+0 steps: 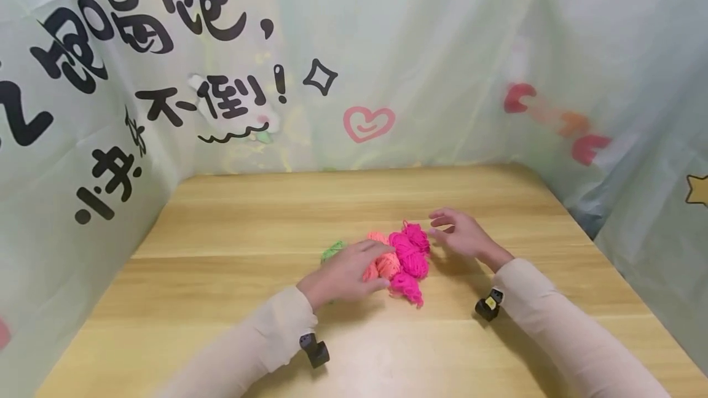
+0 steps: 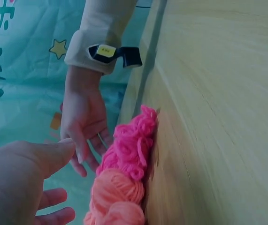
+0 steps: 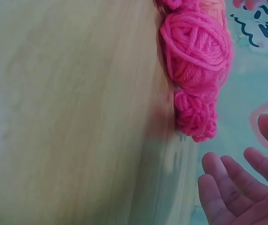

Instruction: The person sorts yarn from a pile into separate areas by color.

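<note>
On the streaky wooden table [image 1: 431, 349] in front of me, the pink yarn [image 1: 410, 258] sits in lumpy bunches of soft, thick, squiggly loops, right up against the round balls of orange yarn [image 1: 389, 267], and some green yarn [image 1: 332, 250] peeks out from behind my left hand [image 1: 348, 272]. That hand is the nearer one, its fingers loose and almost straight over the orange yarn, gripping nothing, though I can't tell if the tips touch. Farther off, my right hand [image 1: 464, 237] has loose, slightly bent fingers, holding nothing, just beside the pink yarn.
</note>
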`<state>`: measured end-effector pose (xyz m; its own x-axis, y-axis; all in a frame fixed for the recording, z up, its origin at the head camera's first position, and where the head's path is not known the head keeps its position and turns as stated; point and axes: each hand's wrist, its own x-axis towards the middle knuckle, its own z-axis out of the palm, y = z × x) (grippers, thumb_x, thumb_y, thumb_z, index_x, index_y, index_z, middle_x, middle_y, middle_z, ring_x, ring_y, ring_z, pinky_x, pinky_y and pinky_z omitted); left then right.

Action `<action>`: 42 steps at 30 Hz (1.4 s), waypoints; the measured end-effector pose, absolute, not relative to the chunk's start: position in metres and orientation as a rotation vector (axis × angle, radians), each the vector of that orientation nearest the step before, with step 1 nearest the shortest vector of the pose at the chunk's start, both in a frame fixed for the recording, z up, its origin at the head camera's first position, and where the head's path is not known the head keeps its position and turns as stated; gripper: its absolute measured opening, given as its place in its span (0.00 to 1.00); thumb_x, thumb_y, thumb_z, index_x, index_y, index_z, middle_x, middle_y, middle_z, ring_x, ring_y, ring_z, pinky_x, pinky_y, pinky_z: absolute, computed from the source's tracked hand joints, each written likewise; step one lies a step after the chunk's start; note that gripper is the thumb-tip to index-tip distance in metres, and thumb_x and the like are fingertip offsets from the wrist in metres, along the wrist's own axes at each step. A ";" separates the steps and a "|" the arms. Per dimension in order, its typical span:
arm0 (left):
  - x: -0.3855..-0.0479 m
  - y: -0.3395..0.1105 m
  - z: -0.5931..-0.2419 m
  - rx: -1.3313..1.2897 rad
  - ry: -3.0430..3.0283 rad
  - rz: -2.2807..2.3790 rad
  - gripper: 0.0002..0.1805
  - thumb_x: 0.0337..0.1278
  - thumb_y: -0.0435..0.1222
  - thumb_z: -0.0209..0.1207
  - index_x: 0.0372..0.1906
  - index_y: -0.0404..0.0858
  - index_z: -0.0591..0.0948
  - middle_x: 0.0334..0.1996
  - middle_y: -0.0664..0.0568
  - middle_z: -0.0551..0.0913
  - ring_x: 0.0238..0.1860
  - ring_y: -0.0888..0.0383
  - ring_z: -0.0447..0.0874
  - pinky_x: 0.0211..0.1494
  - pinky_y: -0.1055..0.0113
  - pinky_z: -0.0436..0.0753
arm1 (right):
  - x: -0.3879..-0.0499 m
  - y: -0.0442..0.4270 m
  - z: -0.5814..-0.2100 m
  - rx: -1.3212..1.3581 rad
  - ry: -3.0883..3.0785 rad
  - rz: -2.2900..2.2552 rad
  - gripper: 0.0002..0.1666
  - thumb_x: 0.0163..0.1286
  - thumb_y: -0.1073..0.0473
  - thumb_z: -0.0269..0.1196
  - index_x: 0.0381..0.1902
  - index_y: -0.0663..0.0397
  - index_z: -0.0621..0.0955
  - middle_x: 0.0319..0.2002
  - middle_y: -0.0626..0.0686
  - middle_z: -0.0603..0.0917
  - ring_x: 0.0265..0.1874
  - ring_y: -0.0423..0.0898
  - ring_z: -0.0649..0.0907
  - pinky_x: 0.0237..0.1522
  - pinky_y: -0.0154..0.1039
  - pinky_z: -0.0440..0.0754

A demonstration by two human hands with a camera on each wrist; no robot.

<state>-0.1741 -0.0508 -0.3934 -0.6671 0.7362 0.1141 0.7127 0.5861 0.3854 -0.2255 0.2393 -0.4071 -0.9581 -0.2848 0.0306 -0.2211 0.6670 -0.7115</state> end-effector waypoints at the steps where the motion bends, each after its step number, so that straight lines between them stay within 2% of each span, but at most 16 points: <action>1: -0.174 -0.048 -0.394 1.257 2.738 0.630 0.33 0.63 0.51 0.59 0.70 0.44 0.67 0.66 0.52 0.71 0.67 0.52 0.67 0.67 0.57 0.69 | -0.227 0.239 -0.408 -0.421 2.790 -1.165 0.26 0.71 0.56 0.60 0.61 0.66 0.72 0.53 0.66 0.79 0.50 0.62 0.81 0.51 0.56 0.78; 8: -0.176 -0.032 -0.392 1.294 2.708 0.576 0.34 0.63 0.51 0.60 0.70 0.44 0.67 0.67 0.53 0.69 0.69 0.53 0.63 0.69 0.59 0.66 | -0.232 0.232 -0.405 -0.421 2.777 -1.133 0.22 0.70 0.58 0.60 0.57 0.68 0.75 0.48 0.65 0.82 0.44 0.60 0.83 0.48 0.54 0.81; 14: -0.181 -0.019 -0.393 1.400 2.691 0.488 0.31 0.64 0.51 0.58 0.69 0.44 0.69 0.67 0.54 0.70 0.69 0.56 0.64 0.69 0.64 0.64 | -0.236 0.230 -0.407 -0.363 2.759 -1.116 0.21 0.69 0.58 0.60 0.56 0.67 0.75 0.47 0.65 0.81 0.40 0.55 0.84 0.39 0.45 0.83; 22: -0.182 -0.003 -0.397 1.512 2.688 0.393 0.26 0.63 0.51 0.60 0.63 0.46 0.75 0.60 0.56 0.75 0.63 0.60 0.70 0.65 0.69 0.69 | -0.241 0.225 -0.417 -0.342 2.789 -1.066 0.21 0.67 0.56 0.63 0.52 0.63 0.77 0.43 0.61 0.84 0.38 0.53 0.83 0.43 0.49 0.81; 31: -0.182 0.004 -0.402 1.541 2.715 0.298 0.22 0.62 0.52 0.59 0.57 0.49 0.77 0.58 0.57 0.76 0.61 0.61 0.71 0.65 0.70 0.68 | -0.243 0.219 -0.422 -0.294 2.746 -1.072 0.20 0.67 0.57 0.63 0.52 0.64 0.77 0.43 0.62 0.83 0.39 0.53 0.83 0.39 0.44 0.82; 39: -0.181 0.004 -0.403 1.550 2.714 0.261 0.21 0.61 0.51 0.61 0.55 0.49 0.79 0.58 0.58 0.77 0.63 0.61 0.70 0.66 0.69 0.66 | -0.249 0.212 -0.423 -0.270 2.740 -1.030 0.24 0.67 0.55 0.64 0.54 0.66 0.76 0.44 0.64 0.83 0.43 0.57 0.83 0.44 0.48 0.82; 42: -0.181 0.003 -0.403 1.558 2.720 0.236 0.21 0.60 0.50 0.61 0.56 0.48 0.79 0.58 0.57 0.77 0.63 0.60 0.70 0.66 0.70 0.66 | -0.251 0.209 -0.421 -0.262 2.739 -1.000 0.25 0.66 0.55 0.65 0.54 0.66 0.76 0.43 0.62 0.83 0.42 0.56 0.83 0.43 0.47 0.82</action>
<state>-0.1807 0.0035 -0.4025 -0.5087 0.8576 0.0757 0.8578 0.4975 0.1292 -0.2506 0.2094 -0.4211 -0.9614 -0.2379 -0.1382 -0.0929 0.7537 -0.6506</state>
